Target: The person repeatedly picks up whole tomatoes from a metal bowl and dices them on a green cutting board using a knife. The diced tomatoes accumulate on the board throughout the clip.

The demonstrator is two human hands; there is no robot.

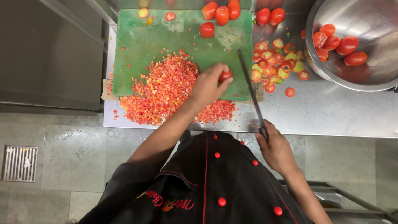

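Steel counter, grey tiled floor, floor drain

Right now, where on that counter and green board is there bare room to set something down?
Bare steel counter lies below the metal bowl, right of the knife. The green cutting board is free at its upper left, above the chopped tomato pile. Crowded: the tomato trimmings between board and bowl, and the board's lower edge around the left hand.

You have no packages, labels, signs or screens before you here; nothing of that kind shows on the counter, the board or the floor.
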